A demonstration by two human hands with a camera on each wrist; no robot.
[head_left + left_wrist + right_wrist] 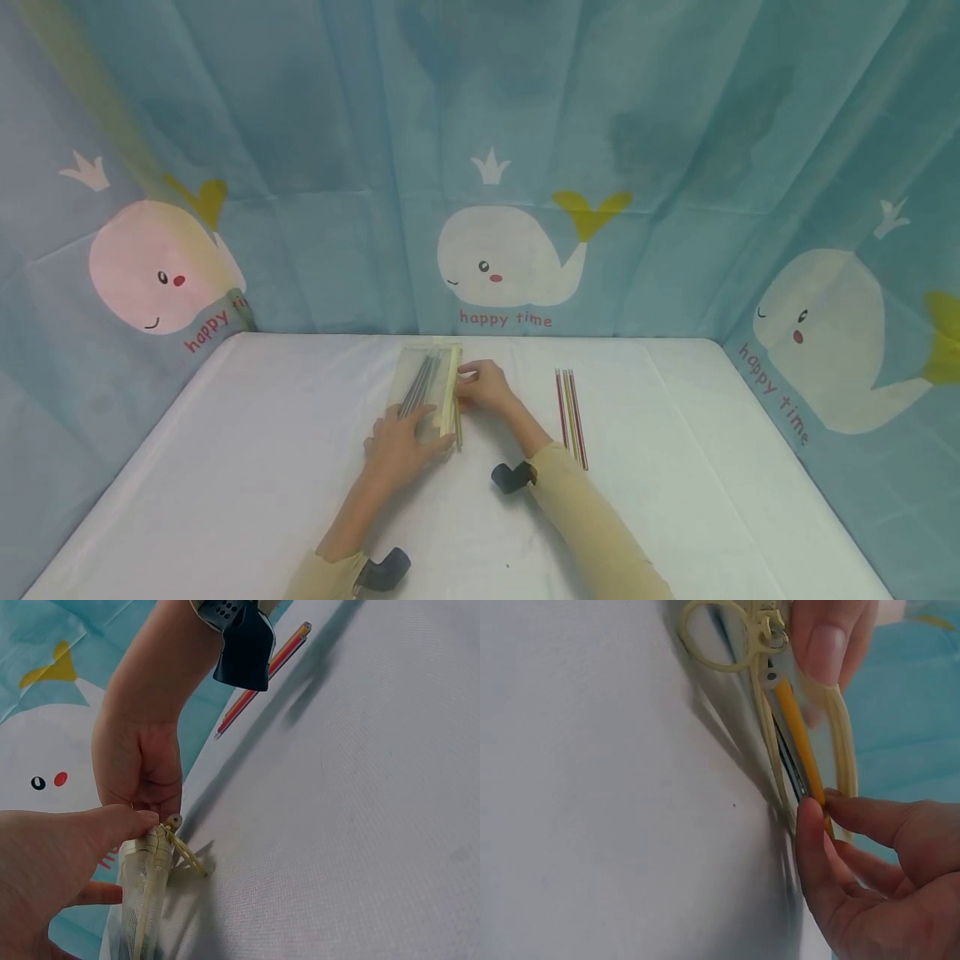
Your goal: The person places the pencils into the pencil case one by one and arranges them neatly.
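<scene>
A see-through pouch (408, 367) with pale yellow zipped edging stands on the table, and several dark pencils (420, 383) show through its side. My left hand (401, 442) grips the pouch at its near end, thumb on the edging. On its right side, my right hand (487, 387) is at the opening. Seen from the right wrist, those fingers pinch a yellow pencil (799, 731) lying between the open zip edges. A ring-shaped zip pull (686, 637) hangs at the pouch's end, near the left thumb.
Several red and yellow pencils (570, 417) lie side by side on the white table (675, 500), right of the pouch. Behind the table hangs a blue curtain (337, 250) printed with whales. A dark wrist device (512, 477) sits by the right sleeve.
</scene>
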